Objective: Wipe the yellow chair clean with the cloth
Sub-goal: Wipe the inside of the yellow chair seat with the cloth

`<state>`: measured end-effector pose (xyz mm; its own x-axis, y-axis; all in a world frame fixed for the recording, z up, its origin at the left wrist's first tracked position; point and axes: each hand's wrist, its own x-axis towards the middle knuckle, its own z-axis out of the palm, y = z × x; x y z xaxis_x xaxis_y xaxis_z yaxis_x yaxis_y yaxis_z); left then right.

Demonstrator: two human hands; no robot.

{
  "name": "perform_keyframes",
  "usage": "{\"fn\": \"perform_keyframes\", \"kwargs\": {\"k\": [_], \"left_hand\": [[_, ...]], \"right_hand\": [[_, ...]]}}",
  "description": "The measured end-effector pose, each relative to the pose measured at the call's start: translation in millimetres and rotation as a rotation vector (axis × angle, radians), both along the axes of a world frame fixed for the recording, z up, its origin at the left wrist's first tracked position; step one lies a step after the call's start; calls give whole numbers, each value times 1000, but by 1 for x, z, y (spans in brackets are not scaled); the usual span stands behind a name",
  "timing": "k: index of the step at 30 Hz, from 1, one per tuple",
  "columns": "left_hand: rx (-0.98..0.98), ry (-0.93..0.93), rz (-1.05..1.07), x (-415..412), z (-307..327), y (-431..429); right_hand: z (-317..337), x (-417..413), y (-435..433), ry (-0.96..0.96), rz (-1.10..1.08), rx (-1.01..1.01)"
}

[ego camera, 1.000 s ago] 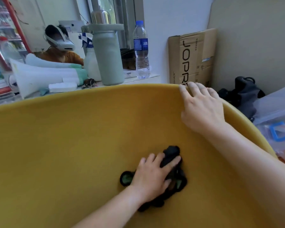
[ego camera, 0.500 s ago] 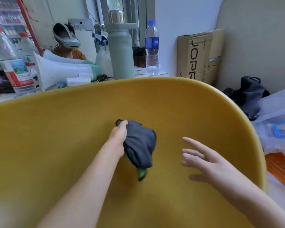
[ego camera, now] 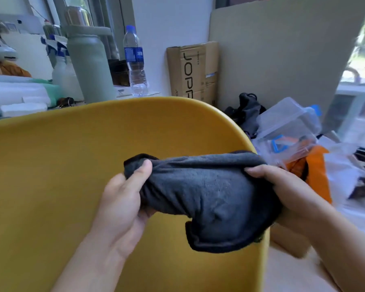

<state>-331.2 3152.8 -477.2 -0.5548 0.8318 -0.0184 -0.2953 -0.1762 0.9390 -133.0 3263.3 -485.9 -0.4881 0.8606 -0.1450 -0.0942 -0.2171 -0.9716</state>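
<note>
Yellow chair (ego camera: 51, 175) behind, dark cloth (ego camera: 204, 192) stretched left-right between both hands

- The dark grey cloth (ego camera: 202, 192) is held up in front of the yellow chair (ego camera: 51, 165), stretched between both hands.
- Its left end is pinched by the left hand (ego camera: 122, 205), thumb pressed on top.
- Its right end is gripped by the right hand (ego camera: 287, 192), just past the chair's rim.
- A hemmed fold is seen hanging below.
- Behind the chair, a green flask (ego camera: 91, 66), a water bottle (ego camera: 135, 62) and a cardboard box (ego camera: 193, 70) are seen standing upright.
</note>
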Motion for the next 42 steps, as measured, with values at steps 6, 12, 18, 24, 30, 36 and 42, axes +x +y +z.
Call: {"fn": "perform_keyframes", "kwargs": {"k": [6, 12, 18, 24, 30, 36, 42], "left_hand": [[-3, -127, -142, 26, -38, 0], [-347, 546, -328, 46, -91, 5], [-268, 1502, -18, 56, -117, -13], [-517, 1474, -542, 93, -164, -63], [-227, 1180, -335, 88, -190, -75], [-133, 1033, -258, 86, -190, -79], [-222, 1296, -432, 92, -191, -85]], "right_hand": [[-21, 60, -8, 62, -241, 34], [-87, 82, 7, -525, -542, 249], [-85, 65, -31, -1060, -8, 477], [-105, 23, -50, -970, -35, 347], [-127, 9, -100, -1158, -58, 522], [-156, 3, -147, -540, -198, 243], [-152, -12, -79, -685, -592, 400]]}}
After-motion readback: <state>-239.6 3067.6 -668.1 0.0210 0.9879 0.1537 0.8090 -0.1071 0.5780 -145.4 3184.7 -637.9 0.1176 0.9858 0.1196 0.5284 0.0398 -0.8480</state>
